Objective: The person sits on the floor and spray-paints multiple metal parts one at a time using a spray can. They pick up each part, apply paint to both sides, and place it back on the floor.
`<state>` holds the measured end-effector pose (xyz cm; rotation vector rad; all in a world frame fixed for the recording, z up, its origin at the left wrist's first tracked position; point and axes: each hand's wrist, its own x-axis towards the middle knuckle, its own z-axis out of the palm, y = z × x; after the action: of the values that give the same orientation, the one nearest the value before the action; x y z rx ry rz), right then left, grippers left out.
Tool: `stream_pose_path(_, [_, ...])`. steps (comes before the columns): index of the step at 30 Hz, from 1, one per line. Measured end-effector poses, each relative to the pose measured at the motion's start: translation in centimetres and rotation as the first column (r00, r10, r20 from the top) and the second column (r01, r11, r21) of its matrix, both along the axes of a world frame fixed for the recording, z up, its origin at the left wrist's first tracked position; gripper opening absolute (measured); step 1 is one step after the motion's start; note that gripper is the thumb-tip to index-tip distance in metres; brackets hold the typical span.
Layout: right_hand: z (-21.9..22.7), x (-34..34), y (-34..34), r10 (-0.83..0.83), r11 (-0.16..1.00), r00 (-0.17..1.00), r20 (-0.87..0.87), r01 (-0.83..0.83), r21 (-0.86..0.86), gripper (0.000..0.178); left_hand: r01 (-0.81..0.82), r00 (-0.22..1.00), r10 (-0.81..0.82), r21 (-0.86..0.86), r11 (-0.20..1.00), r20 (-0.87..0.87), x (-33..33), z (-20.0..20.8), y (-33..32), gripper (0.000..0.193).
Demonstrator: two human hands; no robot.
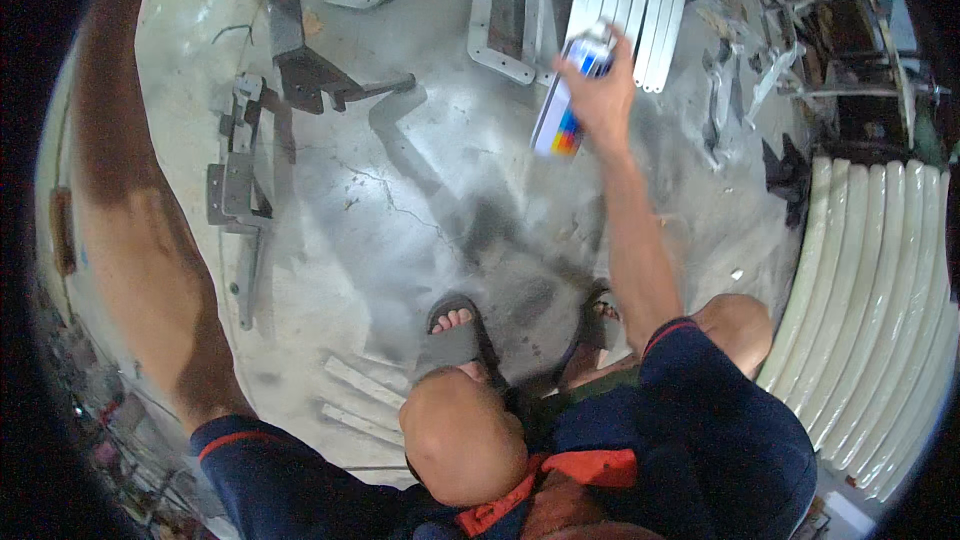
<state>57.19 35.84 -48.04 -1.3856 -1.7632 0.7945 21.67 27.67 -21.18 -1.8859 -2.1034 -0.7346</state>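
Observation:
My right hand (603, 90) is wrapped round a spray can (552, 128), white and blue with a multicoloured label. Its index finger lies at the can's top, and the can tilts over the grey floor. My left forearm (160, 240) runs up the left side and out at the top edge, so the hand itself is out of sight. A dark angled metal bracket (285, 10) comes down from the top edge, its foot bending right, with a shadow on the floor below. Whether my left hand holds it cannot be seen.
Several flat silver metal strips (628, 0) lie side by side at the far edge, beside bent metal frames (485, 20). Drilled metal parts (235, 180) lie at left. Metal racking (850, 50) stands far right, above a stack of long plastic-wrapped pieces (870, 310).

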Motion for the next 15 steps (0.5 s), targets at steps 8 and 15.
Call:
stream_pose_path(8, [-6.3,4.2,-17.5,0.018,0.918,0.958,-0.287,-0.129,-0.374,0.08,0.112,0.993,-0.118,-0.159,0.981,-0.028,-3.0,-0.5,1.8,0.04])
stream_pose_path(15, [-5.5,4.7,-19.3,0.043,0.964,0.944,-0.326,-0.125,-0.234,0.08,0.014,0.999,-0.021,-0.204,0.979,-0.036,-0.1,0.4,1.2,0.048])
